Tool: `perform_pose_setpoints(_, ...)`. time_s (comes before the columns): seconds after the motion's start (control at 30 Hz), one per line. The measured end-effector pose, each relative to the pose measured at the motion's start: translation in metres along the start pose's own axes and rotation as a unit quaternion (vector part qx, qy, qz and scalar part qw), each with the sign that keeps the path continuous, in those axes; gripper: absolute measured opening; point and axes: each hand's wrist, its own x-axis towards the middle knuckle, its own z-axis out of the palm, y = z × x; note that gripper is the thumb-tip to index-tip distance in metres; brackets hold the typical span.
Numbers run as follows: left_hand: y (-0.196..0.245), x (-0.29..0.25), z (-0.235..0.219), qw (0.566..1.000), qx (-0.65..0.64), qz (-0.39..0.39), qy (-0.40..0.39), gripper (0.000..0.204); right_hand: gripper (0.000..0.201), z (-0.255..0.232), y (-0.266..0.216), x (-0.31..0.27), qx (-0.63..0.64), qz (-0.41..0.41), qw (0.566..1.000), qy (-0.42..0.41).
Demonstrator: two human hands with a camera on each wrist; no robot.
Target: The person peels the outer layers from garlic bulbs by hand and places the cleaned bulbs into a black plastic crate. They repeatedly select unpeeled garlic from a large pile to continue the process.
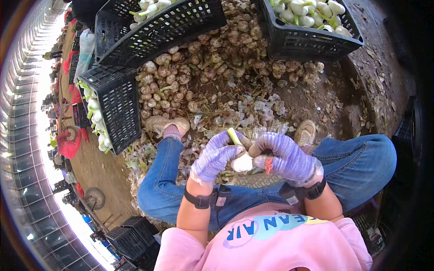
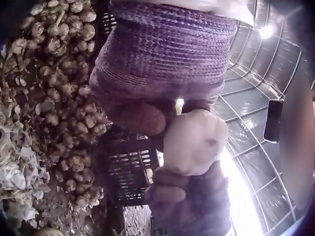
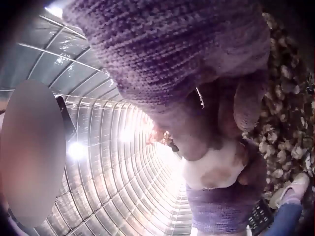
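Between both hands is a white garlic bulb [image 1: 242, 163] with a short pale-green stem [image 1: 233, 135] pointing up and away. My left hand [image 1: 214, 157], in a purple knit glove with soiled fingers, grips the bulb, its thumb along the near side. The gloved right hand [image 1: 285, 156] has curled fingers and thumb pinching the bulb's right side. A small orange-red patch [image 1: 269, 165] shows at the right hand's fingers. Up close, the bulb [image 2: 194, 142] looks smooth and peeled in the left wrist view, and brownish smudges mark the bulb [image 3: 214, 169] in the right wrist view.
Unpeeled garlic bulbs [image 1: 169, 83] are heaped ahead, with loose skins [image 1: 260, 110] littering the ground between the feet. Black crates [image 1: 312, 43] of white garlic stand at the far right and far left [image 1: 158, 34]. Another crate [image 1: 118, 106] leans at the left, near the left foot.
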Motion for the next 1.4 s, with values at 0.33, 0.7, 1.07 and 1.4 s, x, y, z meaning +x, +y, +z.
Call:
perform_pose_setpoints(0.33, -0.038, 0.023, -0.018, 0.864, -0.492, 0.099, 0.027, 0.037, 0.018, 0.022, 0.003, -0.004, 0.002, -0.020, 0.996, -0.087)
perform_pose_setpoints(0.7, 0.128, 0.043, -0.074, 0.811, -0.385, 0.438, 0.041, 0.029, 0.022, 0.010, 0.024, 0.007, -0.005, 0.087, 0.995, 0.057)
perform_pose_setpoints(1.07, -0.099, 0.161, -0.227, 0.892, 0.259, 0.012, 0.370, 0.044, 0.036, 0.000, 0.043, 0.033, 0.099, 0.213, 0.968, 0.089)
perform_pose_setpoints(1.4, -0.109, 0.184, -0.190, 0.811, 0.472, -0.038, 0.343, 0.054, 0.038, -0.007, 0.061, 0.046, 0.100, 0.230, 0.961, 0.115)
